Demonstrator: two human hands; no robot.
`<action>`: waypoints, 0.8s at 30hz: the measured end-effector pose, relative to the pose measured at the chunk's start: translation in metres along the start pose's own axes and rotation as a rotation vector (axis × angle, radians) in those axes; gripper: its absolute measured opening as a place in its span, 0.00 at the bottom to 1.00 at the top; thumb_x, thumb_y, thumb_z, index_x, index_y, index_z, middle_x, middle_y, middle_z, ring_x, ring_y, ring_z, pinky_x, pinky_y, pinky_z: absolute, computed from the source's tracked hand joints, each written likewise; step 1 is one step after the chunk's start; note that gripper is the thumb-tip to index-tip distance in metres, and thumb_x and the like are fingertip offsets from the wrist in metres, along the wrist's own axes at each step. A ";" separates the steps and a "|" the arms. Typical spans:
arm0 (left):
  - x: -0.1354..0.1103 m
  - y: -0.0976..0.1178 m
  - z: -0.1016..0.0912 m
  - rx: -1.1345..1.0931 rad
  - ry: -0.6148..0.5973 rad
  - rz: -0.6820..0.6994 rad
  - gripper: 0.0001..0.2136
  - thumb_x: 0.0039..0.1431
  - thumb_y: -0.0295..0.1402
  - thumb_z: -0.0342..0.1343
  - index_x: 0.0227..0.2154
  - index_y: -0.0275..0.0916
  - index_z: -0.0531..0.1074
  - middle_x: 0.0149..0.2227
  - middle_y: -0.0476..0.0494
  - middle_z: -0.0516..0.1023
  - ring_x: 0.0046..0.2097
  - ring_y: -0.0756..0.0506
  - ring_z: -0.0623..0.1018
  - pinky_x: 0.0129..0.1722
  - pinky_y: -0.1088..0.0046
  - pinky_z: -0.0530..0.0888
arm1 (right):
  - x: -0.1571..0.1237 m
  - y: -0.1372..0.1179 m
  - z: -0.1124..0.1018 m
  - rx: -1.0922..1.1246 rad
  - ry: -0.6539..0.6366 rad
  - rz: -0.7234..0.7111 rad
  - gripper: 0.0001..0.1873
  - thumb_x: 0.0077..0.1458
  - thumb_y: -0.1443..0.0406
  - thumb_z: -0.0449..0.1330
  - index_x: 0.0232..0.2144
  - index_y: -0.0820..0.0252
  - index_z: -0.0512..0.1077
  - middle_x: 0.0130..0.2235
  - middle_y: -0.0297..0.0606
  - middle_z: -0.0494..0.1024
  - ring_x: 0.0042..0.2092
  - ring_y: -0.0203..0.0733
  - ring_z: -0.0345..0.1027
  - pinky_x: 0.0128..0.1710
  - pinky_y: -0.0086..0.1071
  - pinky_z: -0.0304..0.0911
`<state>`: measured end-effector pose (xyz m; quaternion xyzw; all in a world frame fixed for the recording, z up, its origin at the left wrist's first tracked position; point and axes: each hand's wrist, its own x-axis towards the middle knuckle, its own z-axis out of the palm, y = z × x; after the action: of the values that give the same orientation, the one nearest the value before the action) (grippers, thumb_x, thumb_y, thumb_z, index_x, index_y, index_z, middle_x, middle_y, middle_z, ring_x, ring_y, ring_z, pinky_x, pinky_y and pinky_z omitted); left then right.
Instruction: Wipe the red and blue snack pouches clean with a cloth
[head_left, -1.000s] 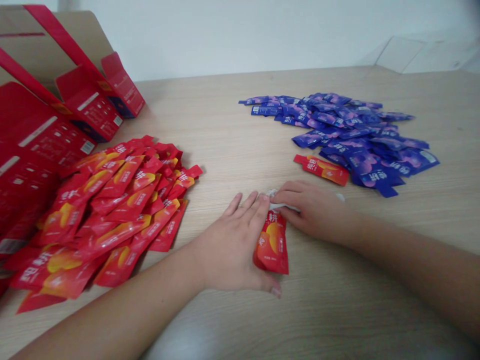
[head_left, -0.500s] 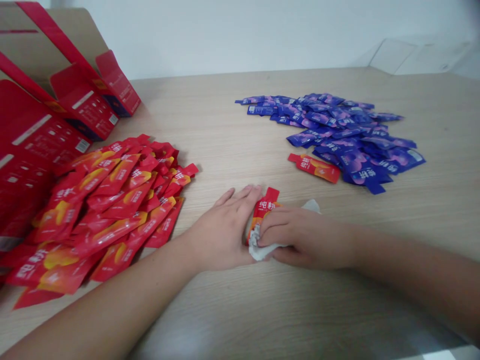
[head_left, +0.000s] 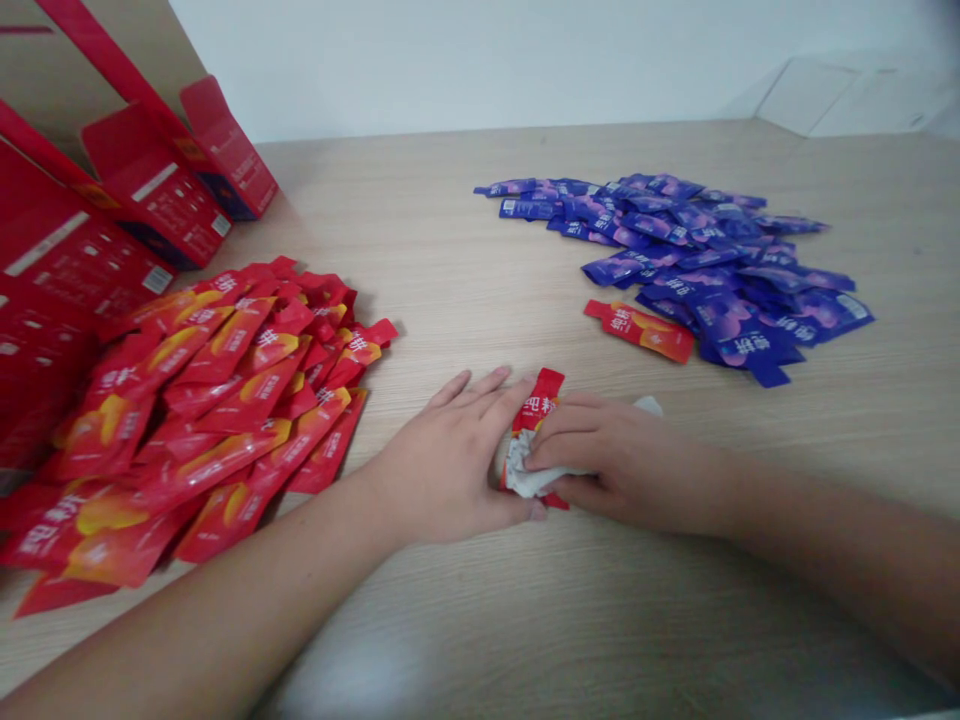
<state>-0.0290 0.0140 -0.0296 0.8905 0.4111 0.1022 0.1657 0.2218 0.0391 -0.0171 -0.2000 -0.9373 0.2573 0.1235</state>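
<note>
A light wooden table (head_left: 465,190) held open red cartons (head_left: 142,190) at far left, a heap of red sachets (head_left: 225,400) at left, and a heap of blue-purple sachets (head_left: 712,260) at far right, with one stray red sachet (head_left: 641,331) at its near edge. Nearer, the left hand (head_left: 442,450) lay with fingers spread, its edge against another red sachet (head_left: 536,400). The right hand (head_left: 630,460), fingers curled, pinched a crumpled white wipe (head_left: 525,470) onto that sachet.

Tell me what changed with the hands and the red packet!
The right hand moved down and pressed the white tissue onto the red packet, beside the left hand. The packet's top now pokes up past the hands. The red pile and blue pile stayed put.
</note>
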 end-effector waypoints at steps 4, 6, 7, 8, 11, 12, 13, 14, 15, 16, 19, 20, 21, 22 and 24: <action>0.001 0.000 0.000 0.010 -0.005 -0.013 0.57 0.56 0.62 0.67 0.78 0.41 0.45 0.77 0.32 0.57 0.78 0.31 0.58 0.77 0.45 0.53 | 0.000 0.003 0.001 -0.070 0.074 0.011 0.06 0.67 0.67 0.64 0.45 0.55 0.81 0.49 0.40 0.84 0.54 0.49 0.76 0.61 0.48 0.67; 0.002 0.000 0.000 0.019 -0.018 -0.014 0.57 0.56 0.63 0.67 0.77 0.40 0.46 0.77 0.31 0.58 0.78 0.31 0.58 0.77 0.46 0.53 | 0.001 0.005 0.002 -0.121 0.110 0.032 0.06 0.67 0.67 0.64 0.44 0.56 0.81 0.49 0.42 0.84 0.54 0.50 0.76 0.62 0.49 0.67; 0.002 0.000 0.000 0.023 -0.025 -0.015 0.57 0.56 0.63 0.67 0.77 0.39 0.46 0.77 0.30 0.58 0.78 0.32 0.57 0.77 0.46 0.52 | 0.001 0.006 0.003 -0.141 0.126 0.048 0.07 0.67 0.67 0.64 0.44 0.56 0.82 0.49 0.42 0.84 0.54 0.51 0.76 0.61 0.49 0.68; 0.002 -0.001 0.001 0.026 -0.030 -0.016 0.57 0.56 0.63 0.67 0.77 0.38 0.46 0.77 0.30 0.57 0.78 0.31 0.57 0.77 0.46 0.52 | 0.002 0.007 0.003 -0.154 0.138 0.067 0.07 0.67 0.67 0.64 0.45 0.56 0.82 0.49 0.42 0.84 0.53 0.51 0.77 0.61 0.49 0.68; 0.002 -0.001 0.002 0.026 -0.043 -0.009 0.58 0.56 0.63 0.67 0.78 0.38 0.44 0.78 0.29 0.54 0.78 0.30 0.56 0.77 0.44 0.50 | 0.003 0.013 0.003 -0.185 0.162 0.111 0.09 0.68 0.66 0.63 0.48 0.54 0.81 0.49 0.42 0.84 0.53 0.50 0.76 0.59 0.48 0.69; 0.002 -0.001 0.002 0.024 -0.043 -0.006 0.58 0.56 0.64 0.66 0.78 0.38 0.44 0.78 0.28 0.54 0.78 0.30 0.55 0.77 0.43 0.49 | 0.004 0.016 0.003 -0.198 0.165 0.119 0.09 0.68 0.65 0.62 0.48 0.54 0.81 0.48 0.42 0.84 0.52 0.50 0.76 0.58 0.48 0.70; 0.002 -0.001 0.003 0.022 -0.042 -0.004 0.58 0.57 0.64 0.66 0.78 0.38 0.44 0.78 0.28 0.54 0.78 0.29 0.56 0.77 0.42 0.49 | 0.004 0.018 0.002 -0.214 0.168 0.128 0.09 0.69 0.65 0.62 0.48 0.54 0.81 0.48 0.42 0.83 0.52 0.50 0.76 0.58 0.48 0.70; 0.002 0.000 0.003 0.019 -0.039 -0.005 0.57 0.57 0.63 0.65 0.78 0.38 0.44 0.78 0.28 0.54 0.78 0.29 0.56 0.77 0.42 0.49 | 0.004 0.021 0.001 -0.231 0.171 0.135 0.09 0.69 0.65 0.61 0.47 0.55 0.81 0.48 0.42 0.83 0.52 0.51 0.76 0.57 0.47 0.70; 0.002 0.000 0.004 0.018 -0.032 -0.006 0.57 0.58 0.63 0.65 0.78 0.38 0.44 0.78 0.28 0.55 0.78 0.29 0.56 0.77 0.42 0.49 | 0.005 0.024 0.000 -0.245 0.174 0.141 0.09 0.69 0.64 0.61 0.47 0.55 0.81 0.47 0.43 0.83 0.51 0.51 0.76 0.56 0.47 0.70; 0.002 0.000 0.004 0.017 -0.025 -0.005 0.56 0.58 0.62 0.65 0.78 0.38 0.44 0.77 0.28 0.56 0.78 0.29 0.57 0.77 0.42 0.49 | 0.005 0.026 0.000 -0.257 0.179 0.149 0.09 0.69 0.64 0.61 0.46 0.55 0.81 0.47 0.43 0.83 0.51 0.51 0.76 0.56 0.46 0.71; 0.001 0.000 0.006 0.026 -0.011 0.010 0.55 0.60 0.61 0.64 0.78 0.38 0.43 0.77 0.27 0.57 0.78 0.29 0.58 0.77 0.42 0.49 | 0.004 0.030 0.000 -0.279 0.208 0.178 0.09 0.69 0.65 0.61 0.48 0.56 0.81 0.47 0.43 0.83 0.51 0.51 0.76 0.54 0.45 0.71; 0.000 -0.001 0.006 0.032 -0.007 0.016 0.55 0.61 0.61 0.63 0.78 0.37 0.42 0.77 0.26 0.57 0.77 0.29 0.58 0.77 0.42 0.49 | 0.003 0.030 0.000 -0.284 0.231 0.186 0.10 0.69 0.65 0.61 0.49 0.56 0.80 0.47 0.43 0.83 0.51 0.51 0.76 0.54 0.45 0.71; 0.000 -0.001 0.007 0.038 -0.002 0.022 0.56 0.61 0.61 0.63 0.78 0.36 0.40 0.77 0.25 0.57 0.77 0.29 0.58 0.77 0.41 0.49 | 0.002 0.030 0.000 -0.282 0.261 0.193 0.10 0.69 0.65 0.61 0.49 0.56 0.80 0.48 0.44 0.82 0.51 0.51 0.76 0.54 0.45 0.72; 0.000 -0.001 0.007 0.043 0.000 0.027 0.56 0.61 0.61 0.63 0.78 0.35 0.39 0.77 0.25 0.57 0.77 0.28 0.58 0.76 0.40 0.49 | 0.001 0.030 0.000 -0.271 0.295 0.192 0.10 0.68 0.65 0.62 0.50 0.56 0.79 0.48 0.44 0.82 0.51 0.51 0.76 0.53 0.45 0.72; -0.001 -0.001 0.007 0.046 0.007 0.035 0.57 0.61 0.62 0.63 0.78 0.35 0.38 0.77 0.23 0.56 0.77 0.27 0.59 0.76 0.39 0.50 | -0.002 0.029 -0.001 -0.201 0.349 0.161 0.09 0.68 0.65 0.63 0.49 0.56 0.78 0.47 0.43 0.82 0.50 0.50 0.76 0.52 0.45 0.72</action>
<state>-0.0284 0.0124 -0.0368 0.9008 0.3982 0.0988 0.1421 0.2333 0.0613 -0.0320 -0.3271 -0.9036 0.1330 0.2426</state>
